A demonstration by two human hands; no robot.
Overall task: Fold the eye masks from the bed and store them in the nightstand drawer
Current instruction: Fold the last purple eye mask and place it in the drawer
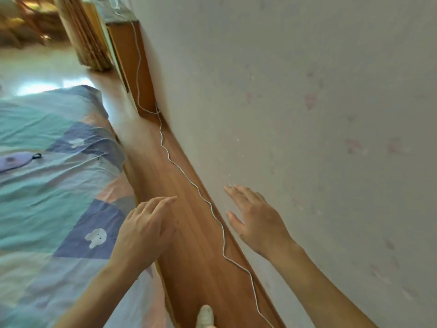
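Observation:
A lilac eye mask [13,161] with a dark strap lies flat on the patchwork bed cover [47,197] at the far left edge of the view. My left hand [146,226] hovers over the right edge of the bed, fingers loosely apart, holding nothing. My right hand [255,218] is raised in front of the pale wall [307,114], fingers spread and empty. Both hands are far from the mask. No nightstand drawer can be made out with certainty.
A strip of wooden floor [189,233] runs between bed and wall, with a thin white cable [212,209] trailing along it. A brown wooden cabinet [132,62] stands against the wall further back, beside a curtain [82,36]. A white shoe toe [205,316] shows at the bottom.

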